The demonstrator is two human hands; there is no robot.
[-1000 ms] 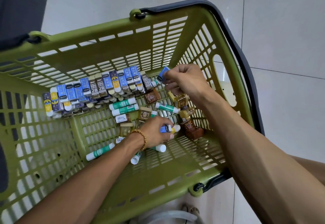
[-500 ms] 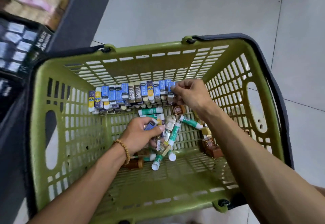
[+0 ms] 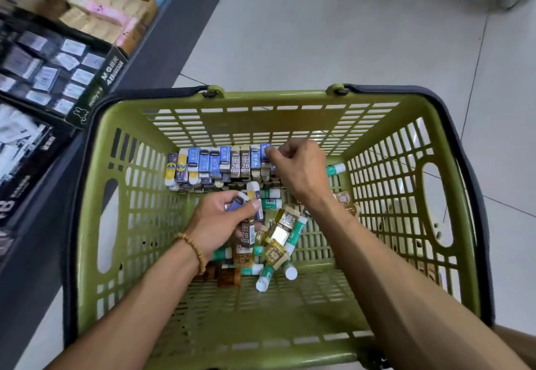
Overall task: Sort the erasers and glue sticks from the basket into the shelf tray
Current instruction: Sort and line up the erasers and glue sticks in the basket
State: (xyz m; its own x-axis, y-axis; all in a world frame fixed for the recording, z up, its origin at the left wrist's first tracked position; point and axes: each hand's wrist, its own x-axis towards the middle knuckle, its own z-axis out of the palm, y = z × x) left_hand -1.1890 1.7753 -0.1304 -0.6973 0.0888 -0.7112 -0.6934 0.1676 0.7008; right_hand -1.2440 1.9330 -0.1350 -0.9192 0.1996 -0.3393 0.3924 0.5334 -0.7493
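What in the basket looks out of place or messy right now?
Nothing damaged or spilled. The erasers stand in a tidy row against the far wall, while glue sticks and amber packets lie jumbled mid-floor of the basket.

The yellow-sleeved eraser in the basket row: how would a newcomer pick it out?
Look in the green plastic basket at the row of erasers along its far wall. Second from the row's left end stands the yellow-sleeved eraser, the only yellow one among blue, purple and brown sleeves.

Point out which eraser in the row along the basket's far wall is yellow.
The yellow eraser, second from the row's left end, beside the purple eraser. The other erasers in that row wear blue, brown or grey sleeves.
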